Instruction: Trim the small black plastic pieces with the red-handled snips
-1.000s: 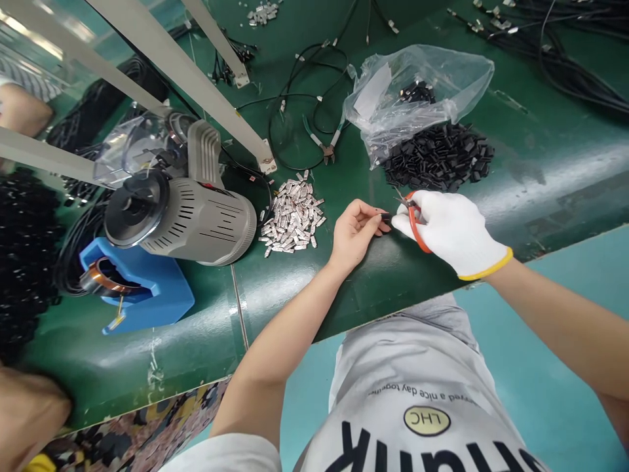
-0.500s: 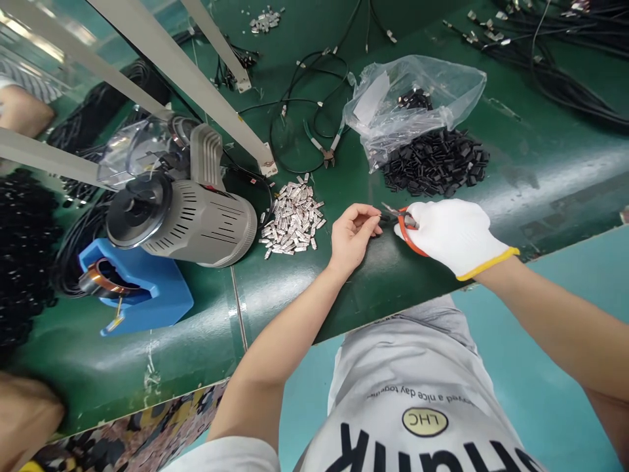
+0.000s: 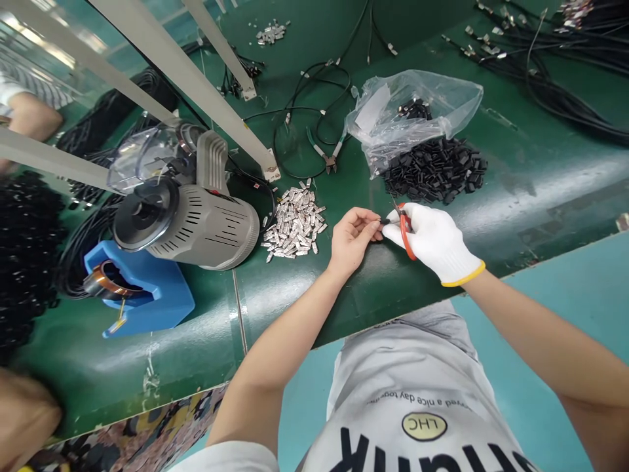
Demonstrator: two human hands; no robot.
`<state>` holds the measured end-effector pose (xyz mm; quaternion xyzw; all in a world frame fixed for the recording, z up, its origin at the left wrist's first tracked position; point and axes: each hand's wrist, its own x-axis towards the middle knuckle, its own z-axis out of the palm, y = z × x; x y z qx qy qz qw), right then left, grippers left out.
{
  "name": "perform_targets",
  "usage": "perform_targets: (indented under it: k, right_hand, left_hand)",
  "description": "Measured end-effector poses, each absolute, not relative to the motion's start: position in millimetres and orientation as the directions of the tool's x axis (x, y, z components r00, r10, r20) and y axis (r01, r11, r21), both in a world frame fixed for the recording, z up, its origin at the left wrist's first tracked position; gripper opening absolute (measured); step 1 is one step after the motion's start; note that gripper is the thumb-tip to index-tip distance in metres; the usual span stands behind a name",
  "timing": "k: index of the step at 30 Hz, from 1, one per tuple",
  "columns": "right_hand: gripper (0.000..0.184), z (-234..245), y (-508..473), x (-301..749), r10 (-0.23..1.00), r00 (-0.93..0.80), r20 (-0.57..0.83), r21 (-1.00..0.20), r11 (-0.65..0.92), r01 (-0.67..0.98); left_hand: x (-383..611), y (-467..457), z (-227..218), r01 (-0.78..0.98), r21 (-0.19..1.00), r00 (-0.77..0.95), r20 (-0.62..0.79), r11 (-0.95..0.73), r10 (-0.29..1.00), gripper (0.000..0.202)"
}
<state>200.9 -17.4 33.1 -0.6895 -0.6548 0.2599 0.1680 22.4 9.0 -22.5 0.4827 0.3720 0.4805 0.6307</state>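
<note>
Bare and pinched closed, my left hand holds a small black piece at its fingertips. My right hand, in a white glove with a yellow cuff, is wrapped round red-handled pliers; their jaws point up and away from the black piece. The gloved fingertips reach to the black piece, close against my left fingers. Beyond the hands lies a heap of small black plastic parts, partly under a clear plastic bag. A pile of silver metal connectors lies left of my left hand.
Green-handled cutters lie near looped black cables. On the left stand a grey machine and a blue tape dispenser. White frame bars rise behind. Bundled cables lie at far right. Another person's arm shows at upper left.
My right hand has moved left to the black piece, and the pliers have swung from pointing left to pointing up. My left hand keeps its pinch.
</note>
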Motion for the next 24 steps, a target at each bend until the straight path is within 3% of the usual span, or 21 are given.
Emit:
perform_targets:
  k: [6, 18, 21, 24]
  right_hand:
    - [0.033, 21.7, -18.1, 197.4, 1.0, 0.021, -0.011, -0.636, -0.023, 0.771]
    - [0.031, 15.6, -17.8, 198.8, 1.0, -0.005, -0.007, -0.741, -0.002, 0.672]
    - [0.035, 15.6, -15.4, 205.2, 1.0, 0.012, 0.005, -0.675, -0.006, 0.738]
    - [0.042, 17.7, -14.5, 215.4, 1.0, 0.003, 0.023, -0.514, 0.009, 0.858]
  left_hand:
    - [23.1, 9.7, -21.0, -0.229, 0.971, 0.247, -0.013, 0.072, 0.969, 0.032]
    - [23.1, 9.5, -19.7, -0.223, 0.971, 0.27, -0.021, 0.084, 0.962, 0.03]
    - [23.3, 10.1, -18.0, -0.262, 0.963, 0.25, 0.0, 0.067, 0.968, 0.029]
    - [23.8, 10.8, -17.9, -0.304, 0.949, 0.266, 0.0, 0.084, 0.964, 0.032]
